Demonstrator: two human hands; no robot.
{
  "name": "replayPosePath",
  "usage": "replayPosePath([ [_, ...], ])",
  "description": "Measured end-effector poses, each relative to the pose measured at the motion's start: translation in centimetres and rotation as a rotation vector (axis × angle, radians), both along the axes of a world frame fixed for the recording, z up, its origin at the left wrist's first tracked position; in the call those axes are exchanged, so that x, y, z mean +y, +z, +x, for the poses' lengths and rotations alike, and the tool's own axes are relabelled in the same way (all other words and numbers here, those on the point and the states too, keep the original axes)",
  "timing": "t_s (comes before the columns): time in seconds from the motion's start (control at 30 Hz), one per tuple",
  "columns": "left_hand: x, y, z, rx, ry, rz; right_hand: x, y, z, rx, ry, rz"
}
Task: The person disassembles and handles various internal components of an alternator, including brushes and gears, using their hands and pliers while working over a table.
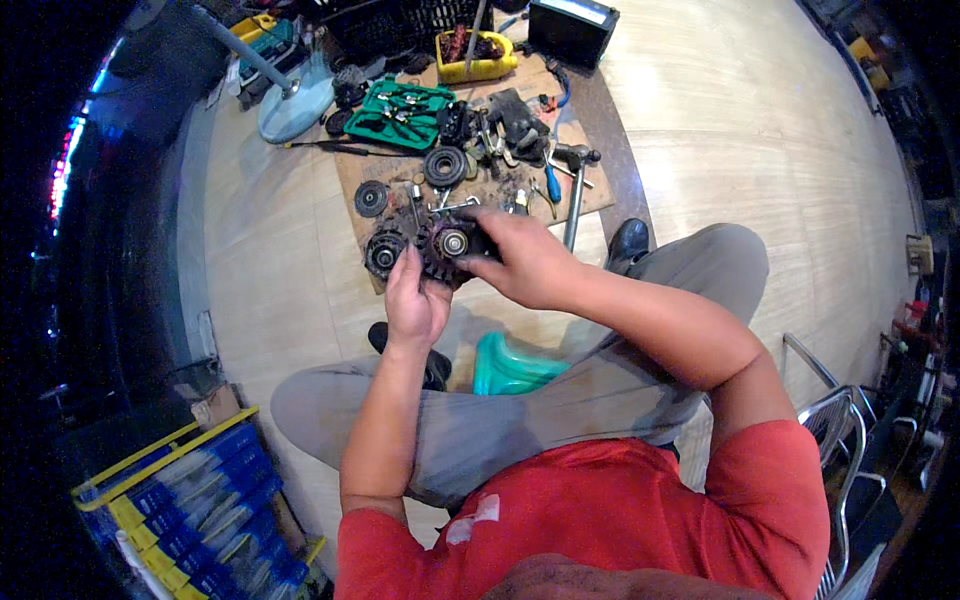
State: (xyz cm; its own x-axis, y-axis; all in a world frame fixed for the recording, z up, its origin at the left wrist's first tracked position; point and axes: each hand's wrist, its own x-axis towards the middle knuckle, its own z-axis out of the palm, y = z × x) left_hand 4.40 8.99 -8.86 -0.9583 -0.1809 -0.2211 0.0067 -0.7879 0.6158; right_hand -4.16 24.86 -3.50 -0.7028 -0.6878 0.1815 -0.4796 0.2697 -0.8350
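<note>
Both my hands hold a dark, greasy alternator rotor with a toothed edge and a shiny round bearing facing up. My left hand closes round its near left side, thumb pointing away from me. My right hand grips it from the right, fingers over the far edge and thumb on the near side. Just left of it lies another round dark part with a metal hub. Beyond are a black grooved pulley and a flat black ring-shaped part.
Stained cardboard lies under the parts. On it are a hammer, a blue-handled screwdriver and an open green tool case. Farther back stand a cut yellow container and a black box. A green plastic stool is below me.
</note>
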Motion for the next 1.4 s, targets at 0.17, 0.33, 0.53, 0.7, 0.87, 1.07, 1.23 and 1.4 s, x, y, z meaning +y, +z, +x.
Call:
replayPosePath([
  [0.17, -1.1, -3.4, 0.7, -0.086, 0.017, 0.077, 1.5, -2.1, -2.3, 0.011, -0.094, 0.045],
  [0.33, -0.7, -3.5, -0.1, -0.104, -0.042, 0.065, 1.2, -5.3, -3.8, -0.475, -0.052, 0.082],
  [0.53, -0.6, -3.9, -0.3, -0.154, -0.139, -0.016, 0.9, -6.8, -4.1, -0.698, 0.036, 0.097],
  [0.7, -1.0, -4.4, 0.1, -0.214, -0.127, -0.085, 0.8, -7.4, -3.8, -0.743, 0.079, 0.139],
  [0.87, -1.2, -4.7, 0.1, -0.266, -0.152, -0.069, 0.8, -7.9, -3.4, -0.645, 0.069, 0.211],
  [1.07, -1.0, -3.8, 0.0, -0.25, -0.106, -0.039, 0.7, -7.5, -2.7, -0.59, 0.002, 0.221],
  [1.23, -0.6, -2.8, -0.1, -0.191, -0.043, -0.044, 0.2, -7.6, -2.0, -0.798, -0.133, 0.07],
  [1.4, -0.5, -2.8, 0.0, -0.064, -0.101, -0.154, -0.1, -8.0, -1.4, -0.922, -0.191, -0.045],
])
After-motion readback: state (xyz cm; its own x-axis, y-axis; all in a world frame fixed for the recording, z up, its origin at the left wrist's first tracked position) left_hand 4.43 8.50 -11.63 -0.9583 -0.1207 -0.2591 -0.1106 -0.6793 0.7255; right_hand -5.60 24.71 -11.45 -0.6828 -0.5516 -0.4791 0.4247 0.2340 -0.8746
